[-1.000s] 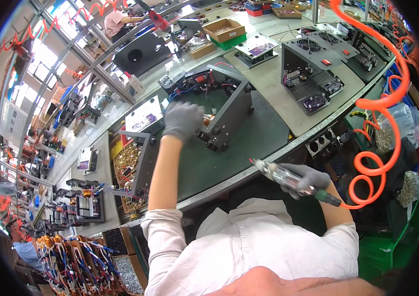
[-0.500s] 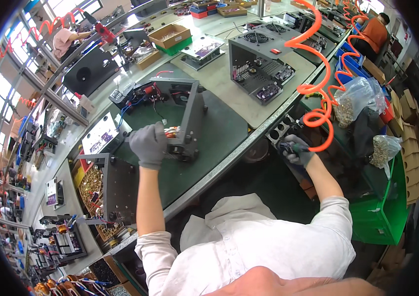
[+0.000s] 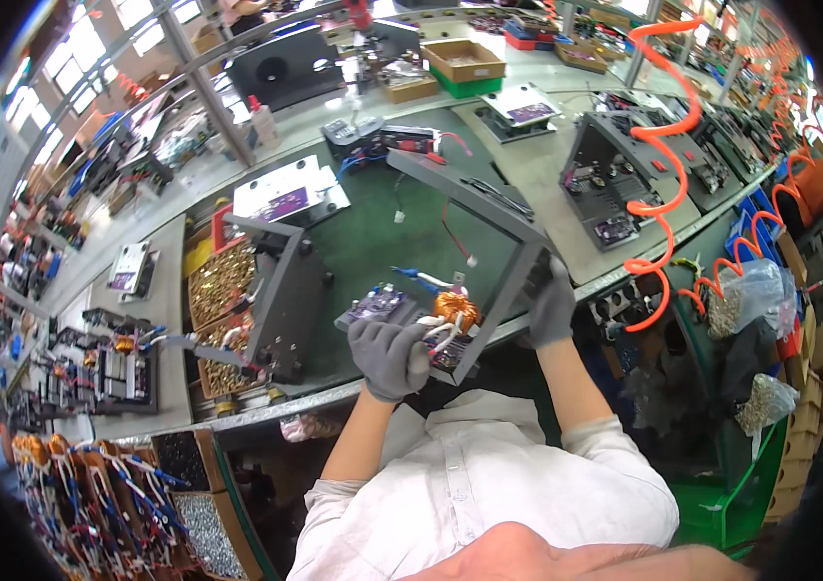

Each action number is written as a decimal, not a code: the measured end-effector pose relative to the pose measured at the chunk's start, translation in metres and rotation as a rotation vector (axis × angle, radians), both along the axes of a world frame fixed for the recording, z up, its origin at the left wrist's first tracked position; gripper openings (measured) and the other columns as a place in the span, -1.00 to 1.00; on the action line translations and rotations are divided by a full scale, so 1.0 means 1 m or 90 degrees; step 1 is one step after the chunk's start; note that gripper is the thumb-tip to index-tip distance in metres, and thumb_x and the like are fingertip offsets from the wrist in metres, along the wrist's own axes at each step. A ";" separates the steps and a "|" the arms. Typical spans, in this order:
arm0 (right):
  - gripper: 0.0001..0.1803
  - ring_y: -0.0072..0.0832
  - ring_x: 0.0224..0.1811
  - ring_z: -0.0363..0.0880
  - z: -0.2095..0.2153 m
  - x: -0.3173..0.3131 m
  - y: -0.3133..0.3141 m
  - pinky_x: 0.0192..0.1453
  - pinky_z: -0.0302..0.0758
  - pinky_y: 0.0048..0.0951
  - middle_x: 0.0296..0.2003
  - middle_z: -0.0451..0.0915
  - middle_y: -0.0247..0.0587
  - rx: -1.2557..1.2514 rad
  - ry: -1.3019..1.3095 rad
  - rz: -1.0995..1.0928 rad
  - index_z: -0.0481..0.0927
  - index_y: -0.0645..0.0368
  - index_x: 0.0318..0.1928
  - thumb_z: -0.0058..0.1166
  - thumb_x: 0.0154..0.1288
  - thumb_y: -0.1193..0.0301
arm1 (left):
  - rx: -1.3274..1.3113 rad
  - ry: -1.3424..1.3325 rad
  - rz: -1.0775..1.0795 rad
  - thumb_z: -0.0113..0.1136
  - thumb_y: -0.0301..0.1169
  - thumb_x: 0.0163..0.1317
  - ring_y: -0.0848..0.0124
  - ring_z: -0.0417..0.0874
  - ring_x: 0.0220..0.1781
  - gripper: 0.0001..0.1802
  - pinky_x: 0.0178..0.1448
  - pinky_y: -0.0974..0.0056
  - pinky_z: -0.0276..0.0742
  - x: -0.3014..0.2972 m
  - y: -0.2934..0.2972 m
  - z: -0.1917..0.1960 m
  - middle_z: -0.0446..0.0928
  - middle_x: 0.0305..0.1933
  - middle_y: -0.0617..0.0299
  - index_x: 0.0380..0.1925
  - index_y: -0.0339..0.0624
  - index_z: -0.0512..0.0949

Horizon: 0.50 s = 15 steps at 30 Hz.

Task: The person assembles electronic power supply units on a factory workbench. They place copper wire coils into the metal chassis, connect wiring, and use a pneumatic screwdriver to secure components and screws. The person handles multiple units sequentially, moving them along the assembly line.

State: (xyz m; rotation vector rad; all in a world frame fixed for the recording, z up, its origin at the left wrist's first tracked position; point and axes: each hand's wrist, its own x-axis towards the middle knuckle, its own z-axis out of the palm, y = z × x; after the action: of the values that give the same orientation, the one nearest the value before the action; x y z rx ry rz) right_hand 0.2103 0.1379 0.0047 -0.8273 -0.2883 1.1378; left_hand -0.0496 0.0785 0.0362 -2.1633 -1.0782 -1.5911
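L hand (image 3: 387, 358) now at grey chassis's (image 3: 508, 295) near end, fingers curled; grasp can't be confirmed. R hand (image 3: 551, 308), air tool gone, now against outer wall, fingertips hidden, grip unclear. Chassis since turned, at bench's near edge: handling now two-handed. Green mat (image 3: 363, 225) beyond.

"What are you seeing that person (image 3: 489, 523) wearing?"

"An off-white shirt (image 3: 532, 474) is hanging loosely, and small buttons (image 3: 461, 497) are running down its front."

"And the sleeves (image 3: 593, 450)?"

"They're creasing, and they're ending around the elbows, leaving both forearms (image 3: 574, 382) bare."

"Are those gloves (image 3: 378, 366) I'm seeing?"

"Yes, plain grey ones: one is covering the left hand (image 3: 389, 356), another the right hand (image 3: 552, 308), each stopping near the wrist."
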 end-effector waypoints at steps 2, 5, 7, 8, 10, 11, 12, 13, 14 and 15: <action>-0.66 -0.42 -0.26 0.61 -0.028 -0.004 0.033 -0.16 0.53 -0.35 -0.31 0.62 -0.29 0.095 0.133 0.170 0.58 0.08 -0.03 0.02 0.41 0.12 | -0.008 0.013 -0.021 0.09 -0.23 0.23 0.27 0.53 -0.38 -0.80 -0.09 0.12 0.32 -0.008 0.000 -0.007 0.53 -0.45 0.30 -0.36 -0.06 0.62; -0.62 -0.40 -0.18 0.62 -0.028 0.000 0.053 -0.05 0.54 -0.27 -0.27 0.64 -0.26 0.173 0.207 0.326 0.59 0.12 -0.04 0.03 0.40 0.09 | -0.004 0.007 0.021 0.07 -0.16 0.29 0.17 0.56 -0.19 -0.68 0.11 0.01 0.36 -0.012 -0.002 -0.018 0.56 -0.24 0.17 -0.16 -0.14 0.56; -0.60 -0.41 -0.22 0.62 0.081 -0.046 0.028 -0.09 0.56 -0.29 -0.29 0.64 -0.27 0.072 0.114 0.124 0.60 0.14 -0.10 0.03 0.40 0.05 | -0.070 0.082 0.133 0.14 -0.12 0.25 0.11 0.49 0.10 -0.53 0.27 -0.06 0.30 -0.021 -0.006 -0.023 0.51 0.04 0.06 0.05 -0.19 0.47; -0.62 -0.43 -0.28 0.61 0.092 -0.045 0.026 -0.15 0.57 -0.35 -0.31 0.63 -0.29 0.110 0.090 0.087 0.60 0.15 -0.13 0.03 0.41 0.08 | -0.085 0.098 0.156 0.15 -0.12 0.24 0.11 0.47 0.13 -0.51 0.27 -0.06 0.31 -0.025 -0.008 -0.021 0.48 0.08 0.05 0.07 -0.20 0.46; -0.59 -0.50 -0.23 0.59 0.068 -0.004 0.040 -0.15 0.56 -0.44 -0.22 0.61 -0.24 0.307 -0.134 -0.016 0.59 0.27 -0.07 -0.06 0.47 0.14 | -0.104 0.104 0.152 0.18 -0.10 0.23 0.10 0.46 0.18 -0.48 0.28 -0.05 0.30 -0.031 -0.007 -0.013 0.45 0.14 0.04 0.09 -0.19 0.45; -0.64 -0.54 -0.38 0.55 0.081 -0.016 0.033 -0.26 0.51 -0.43 -0.40 0.59 -0.29 0.316 -0.346 -0.166 0.62 0.27 -0.26 -0.05 0.47 0.22 | -0.119 0.100 0.133 0.19 -0.10 0.21 0.10 0.45 0.19 -0.47 0.30 -0.05 0.30 -0.034 -0.012 -0.008 0.44 0.15 0.04 0.09 -0.18 0.45; -0.67 -0.51 -0.53 0.49 0.098 -0.026 0.029 -0.39 0.41 -0.38 -0.58 0.49 -0.29 0.375 -0.521 -0.185 0.56 0.23 -0.46 0.00 0.42 0.30 | -0.133 0.096 0.114 0.21 -0.09 0.20 0.09 0.45 0.20 -0.46 0.31 -0.05 0.29 -0.038 -0.015 -0.001 0.44 0.17 0.04 0.09 -0.17 0.45; -0.60 -0.48 -0.68 0.43 0.105 -0.035 0.026 -0.52 0.31 -0.33 -0.75 0.40 -0.29 0.430 -0.692 -0.203 0.49 0.20 -0.66 0.05 0.37 0.38 | -0.121 0.144 0.115 0.21 -0.08 0.19 0.09 0.45 0.21 -0.45 0.32 -0.05 0.29 -0.043 -0.016 0.011 0.44 0.16 0.04 0.10 -0.17 0.45; -0.62 -0.43 -0.68 0.43 0.102 -0.038 0.029 -0.52 0.31 -0.32 -0.75 0.40 -0.27 0.463 -0.868 -0.198 0.49 0.20 -0.67 0.06 0.34 0.41 | -0.112 0.190 0.116 0.22 -0.07 0.18 0.09 0.44 0.22 -0.43 0.34 -0.05 0.28 -0.049 -0.012 0.029 0.44 0.16 0.05 0.10 -0.16 0.45; -0.62 -0.37 -0.69 0.42 0.097 -0.036 0.033 -0.52 0.31 -0.31 -0.75 0.41 -0.25 0.495 -1.045 -0.192 0.48 0.20 -0.68 0.07 0.32 0.44 | -0.104 0.235 0.115 0.23 -0.06 0.17 0.08 0.44 0.22 -0.42 0.35 -0.05 0.28 -0.056 -0.007 0.047 0.44 0.16 0.05 0.11 -0.15 0.45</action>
State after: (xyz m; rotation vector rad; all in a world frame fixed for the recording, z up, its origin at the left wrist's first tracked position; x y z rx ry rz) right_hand 0.1748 0.1711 0.1018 -0.8575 -1.7466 -0.2268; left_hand -0.1061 0.0713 0.0827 -2.2662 -1.2694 -1.0061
